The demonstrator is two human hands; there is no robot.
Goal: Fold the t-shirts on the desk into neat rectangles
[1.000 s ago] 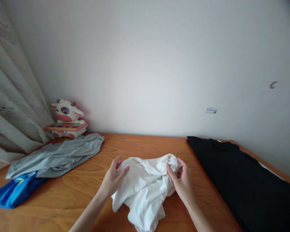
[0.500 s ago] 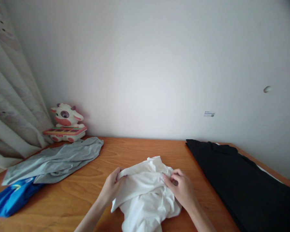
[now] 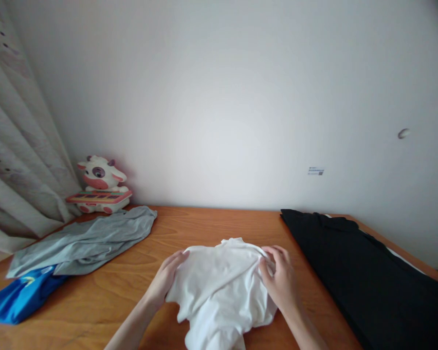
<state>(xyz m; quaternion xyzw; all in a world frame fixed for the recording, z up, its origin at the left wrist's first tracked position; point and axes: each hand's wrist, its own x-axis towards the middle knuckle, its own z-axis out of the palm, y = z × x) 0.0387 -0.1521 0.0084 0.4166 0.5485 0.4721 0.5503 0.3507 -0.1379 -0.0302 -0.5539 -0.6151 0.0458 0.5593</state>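
A crumpled white cloth garment [image 3: 219, 287] lies in front of me on the wooden table [image 3: 190, 226], its near end running out of the bottom of the view. Its exact kind does not show. My left hand [image 3: 168, 277] grips the garment's upper left corner, fingers closed on the fabric. At the upper right edge, my right hand [image 3: 279, 274] pinches the cloth between thumb and fingers. Between both hands the far edge is stretched into a fairly smooth band, while the nearer part stays bunched in folds.
Black folded clothing [image 3: 372, 277] covers the table's right side, with something white beneath it. A grey garment [image 3: 91, 243] lies at left, partly over a blue one [image 3: 25, 296]. Behind them sit a cow-shaped toy keyboard [image 3: 100, 187] and a curtain [image 3: 22, 146] against the wall.
My hands have spread slightly apart, drawing the white garment's far edge wider and flatter. The right hand has shifted a little right and up onto the edge.
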